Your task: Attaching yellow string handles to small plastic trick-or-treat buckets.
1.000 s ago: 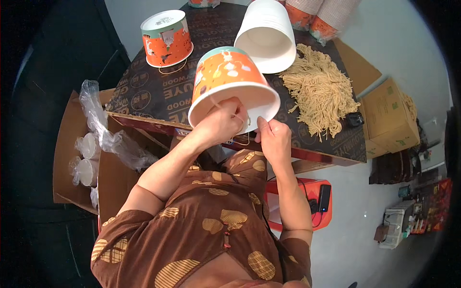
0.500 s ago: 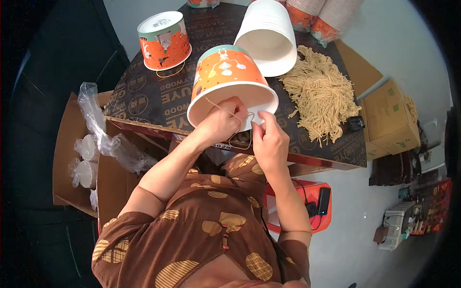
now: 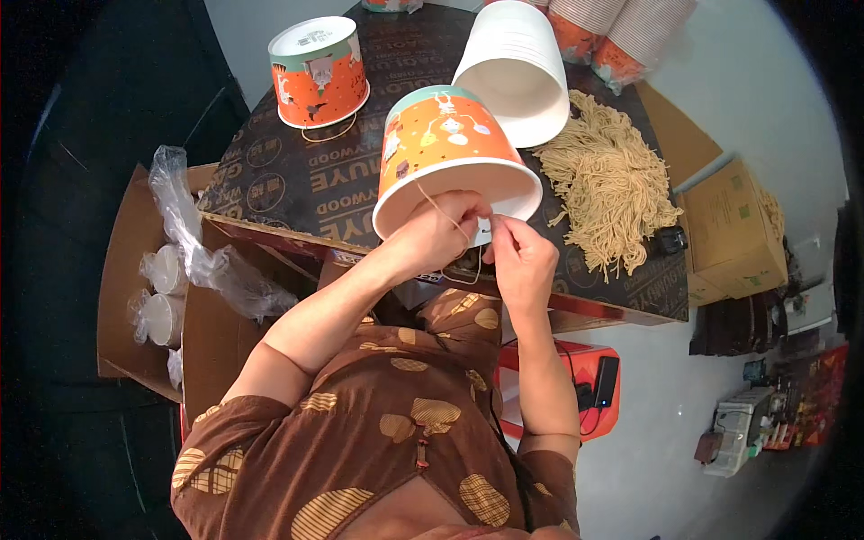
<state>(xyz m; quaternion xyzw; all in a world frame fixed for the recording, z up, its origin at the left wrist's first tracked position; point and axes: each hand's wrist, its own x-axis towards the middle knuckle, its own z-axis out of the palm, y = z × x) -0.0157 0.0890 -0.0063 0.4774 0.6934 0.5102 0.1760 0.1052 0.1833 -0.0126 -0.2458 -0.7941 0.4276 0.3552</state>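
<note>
bucket: held left hand partly inside, right hand beside it; couldn't tell if clamped on cord, probably best pinched short.

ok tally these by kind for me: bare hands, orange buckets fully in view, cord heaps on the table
Bare hands: 2, left hand and right hand
Orange buckets: 2, held bucket and upside-down bucket
Cord heaps: 1, tan cord heap
Total: 5

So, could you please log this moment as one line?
left hand: at mouth of tilted orange patterned paper bucket; right hand: at its rim; thin tan cord: crosses left hand, loops below rim; nearby: heaped tan cords
</note>
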